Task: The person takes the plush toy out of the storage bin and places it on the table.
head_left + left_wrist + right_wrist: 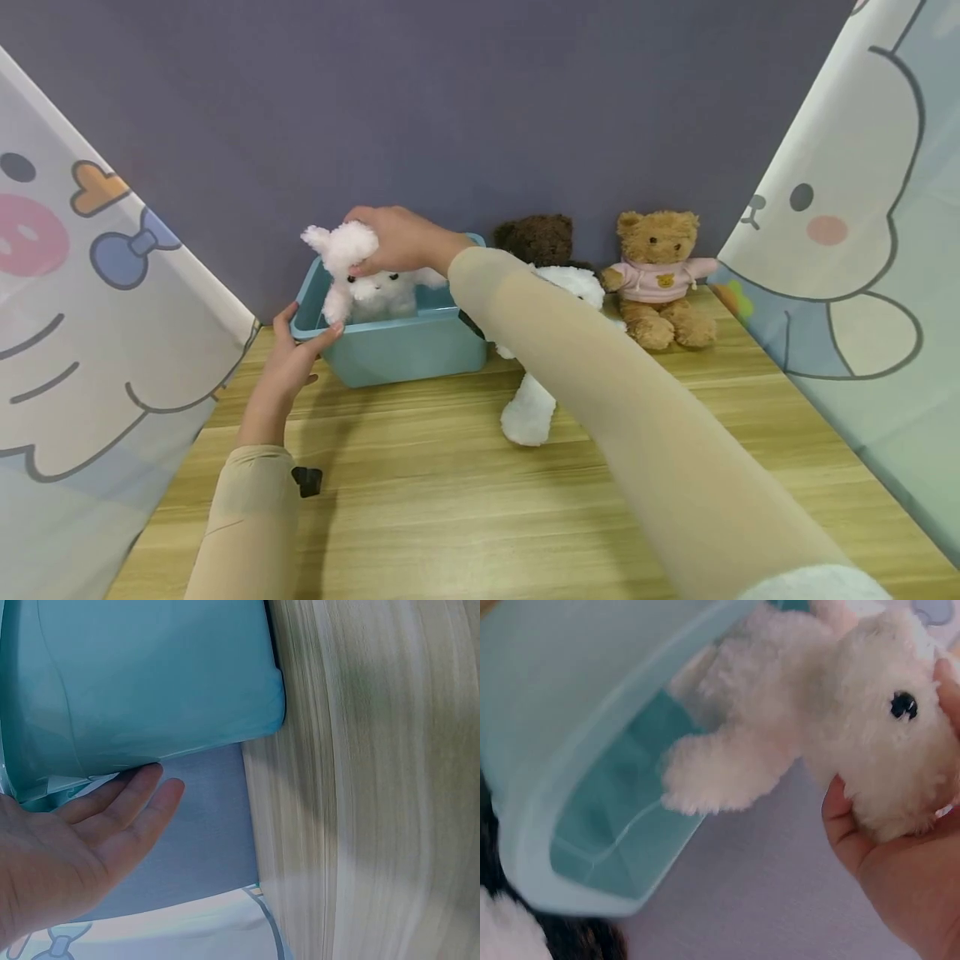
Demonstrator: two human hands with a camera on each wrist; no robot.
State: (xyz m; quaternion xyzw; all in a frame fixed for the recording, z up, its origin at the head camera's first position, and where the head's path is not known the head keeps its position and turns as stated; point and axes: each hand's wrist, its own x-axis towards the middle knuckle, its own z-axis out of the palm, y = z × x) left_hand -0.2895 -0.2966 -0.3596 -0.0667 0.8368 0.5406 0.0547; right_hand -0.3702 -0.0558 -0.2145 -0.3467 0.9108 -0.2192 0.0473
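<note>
A fluffy white plush toy (367,297) with dark eyes sits in the light blue plastic bin (412,346), its head above the rim. My right hand (401,237) grips that head from above and behind. In the right wrist view, the fingers wrap the fluffy head and the toy's body (772,675) leans into the bin. At the bin's front left corner, my left hand (288,367) holds the rim, its thumb over the edge. The left wrist view shows its fingers (131,817) stretched along the outside, beneath the rim.
Right of the bin sits a dark brown plush (536,240), with a white plush (529,412) in front, partly hidden by my right sleeve. Farther right sits a tan teddy bear (657,250) in a pink hoodie. A grey wall (480,108) stands behind the wooden table (420,500).
</note>
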